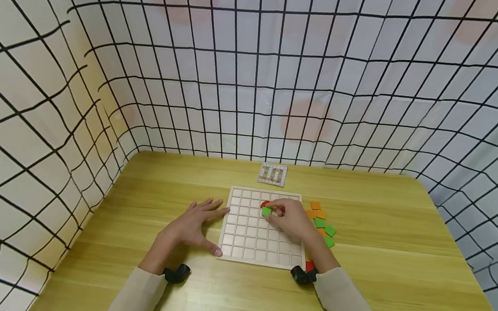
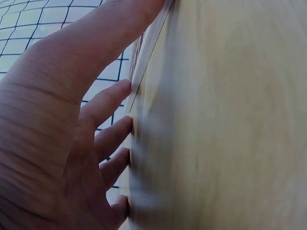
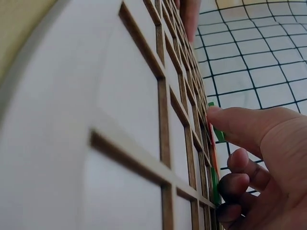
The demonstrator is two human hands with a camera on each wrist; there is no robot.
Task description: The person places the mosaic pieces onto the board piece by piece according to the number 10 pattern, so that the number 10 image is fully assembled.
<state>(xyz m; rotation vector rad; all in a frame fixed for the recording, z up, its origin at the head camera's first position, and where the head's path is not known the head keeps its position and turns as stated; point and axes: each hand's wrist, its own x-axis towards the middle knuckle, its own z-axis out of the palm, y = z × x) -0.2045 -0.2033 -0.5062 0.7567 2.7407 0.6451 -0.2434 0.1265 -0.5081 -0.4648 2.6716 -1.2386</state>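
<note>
A pale wooden board (image 1: 244, 262) with a grid of square cells lies on the table. My right hand (image 1: 290, 218) pinches a green square tile (image 1: 266, 211) over the board's upper middle. Just behind that tile, a red piece (image 1: 264, 204) shows on the grid. In the right wrist view, the green tile (image 3: 219, 135) stands tilted at the thumb of the hand (image 3: 283, 158). My left hand (image 1: 191, 224) is spread on the table, its thumb and index finger touching the board's left edge. The left wrist view shows its spread fingers (image 2: 112, 139) beside the board's side.
Loose orange and green tiles (image 1: 320, 223) lie right of the board, partly behind the right hand. A red tile (image 1: 309, 266) is near the right wrist. Behind the board lies a small card (image 1: 272, 174) with a coloured grid pattern. Gridded curtains (image 1: 253, 101) surround the wooden table (image 1: 399, 267).
</note>
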